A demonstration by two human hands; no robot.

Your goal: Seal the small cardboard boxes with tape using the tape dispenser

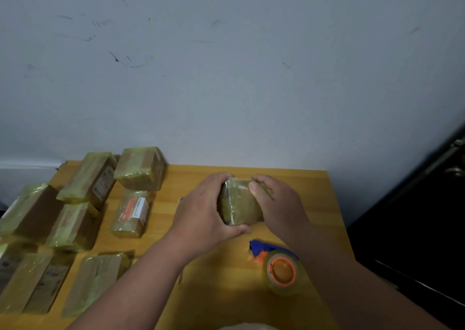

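both hands, left hand [201, 211] and right hand [274, 204], grasp a small box [239, 204] near the table's [314, 183] far edge, seemingly smoothing tape; the tape dispenser [279, 266] lies ungripped near the right edge, wanted next.

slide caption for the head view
Both hands grip a small tape-wrapped cardboard box above the orange-and-blue tape dispenser.

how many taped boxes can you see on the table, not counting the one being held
7 at the table's left: two at the back, three in the middle, two in front. Others may lie beyond the frame's left edge.
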